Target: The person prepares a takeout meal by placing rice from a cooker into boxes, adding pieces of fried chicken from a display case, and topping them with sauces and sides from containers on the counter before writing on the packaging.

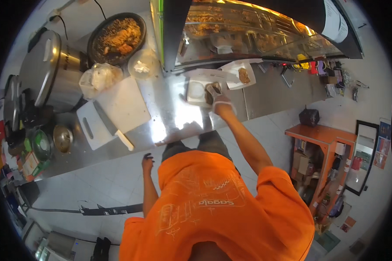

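My right hand (pixel 222 100), in a clear plastic glove, reaches over an open takeaway box (pixel 206 75) on the steel counter. Its fingers are at a brown piece of food (pixel 212 89) in the box's right half; whether they grip it cannot be told. White rice (pixel 196 90), moulded in a block, fills the left half. A second open box (pixel 234 84) with a fried piece of food (pixel 244 75) stands to the right, close by. My left hand (pixel 147 160) hangs beside my body below the counter's edge, its fingers partly hidden and blurred.
A heated glass display case (pixel 215 61) stands behind the boxes. Left of them are cutting boards (pixel 125 106), a large knife (pixel 106 119), a plastic bag (pixel 102 78), a bowl (pixel 143 67), a black pan of fried food (pixel 117 37) and a big steel pot (pixel 65 71).
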The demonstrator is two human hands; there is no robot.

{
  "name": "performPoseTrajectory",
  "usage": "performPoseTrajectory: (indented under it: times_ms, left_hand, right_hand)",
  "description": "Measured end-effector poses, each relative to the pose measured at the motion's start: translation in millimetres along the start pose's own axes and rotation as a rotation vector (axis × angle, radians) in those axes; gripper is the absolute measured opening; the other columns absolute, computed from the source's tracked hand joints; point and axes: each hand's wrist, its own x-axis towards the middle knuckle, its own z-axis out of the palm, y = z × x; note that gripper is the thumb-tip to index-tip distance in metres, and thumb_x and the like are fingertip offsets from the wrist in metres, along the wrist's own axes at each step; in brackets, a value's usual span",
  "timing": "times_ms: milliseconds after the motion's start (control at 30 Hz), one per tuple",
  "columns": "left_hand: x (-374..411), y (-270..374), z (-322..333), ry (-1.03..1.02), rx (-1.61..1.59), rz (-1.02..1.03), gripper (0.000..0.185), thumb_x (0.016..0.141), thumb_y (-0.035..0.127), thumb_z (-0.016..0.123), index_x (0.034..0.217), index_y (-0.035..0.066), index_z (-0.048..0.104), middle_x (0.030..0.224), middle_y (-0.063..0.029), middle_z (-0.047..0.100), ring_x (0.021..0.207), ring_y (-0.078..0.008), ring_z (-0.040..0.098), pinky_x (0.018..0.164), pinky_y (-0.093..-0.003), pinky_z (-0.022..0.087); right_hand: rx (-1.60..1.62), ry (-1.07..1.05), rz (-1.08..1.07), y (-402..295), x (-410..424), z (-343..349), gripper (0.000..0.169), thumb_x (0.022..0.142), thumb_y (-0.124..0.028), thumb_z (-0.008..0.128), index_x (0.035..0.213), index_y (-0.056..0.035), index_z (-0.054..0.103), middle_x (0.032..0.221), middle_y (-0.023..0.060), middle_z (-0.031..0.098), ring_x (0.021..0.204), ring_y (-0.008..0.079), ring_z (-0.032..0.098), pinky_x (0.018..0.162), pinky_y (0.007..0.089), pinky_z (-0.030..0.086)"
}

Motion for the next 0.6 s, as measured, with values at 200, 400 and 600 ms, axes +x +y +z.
performPoseTrajectory:
  times_ms: [200,400,600]
  left_hand:
    - [-21.9,14.7,11.1,0.116,-0.081,-0.014,0.039,0.088,0.009,0.048,0.124,0.007,0.062,0.1,-0.0156,0.071,0.076,-0.0208,0.069,0.056,-0.0312,0.052]
    - [-34.6,8.2,37.3,0.034,0.042,-0.073,0.041,0.088,0.012,0.05,0.128,0.009,0.06,0.104,-0.0121,0.07,0.076,-0.0205,0.069,0.051,-0.03,0.049]
    - [-71.6,12.3,87.1,0.24,-0.269,-0.052,0.041,0.088,0.012,0.051,0.128,0.01,0.058,0.106,-0.0108,0.067,0.08,-0.019,0.066,0.058,-0.0305,0.049]
  right_hand:
    - [0.367,-0.152,-0.088,11.5,11.1,-73.3,0.072,0.075,-0.015,0.07,0.144,-0.0142,0.048,0.122,0.0189,0.067,0.11,0.0347,0.065,0.098,0.036,0.051]
    - [0.151,-0.002,-0.169,77.3,53.9,33.9,0.069,0.078,-0.023,0.069,0.143,-0.0131,0.047,0.122,0.0212,0.065,0.109,0.0371,0.065,0.093,0.0426,0.052]
    - [0.951,-0.04,0.039,91.2,-28.3,-104.5,0.093,0.065,0.007,0.063,0.151,-0.018,0.041,0.09,0.0098,0.068,0.063,0.0176,0.062,0.057,0.0319,0.051]
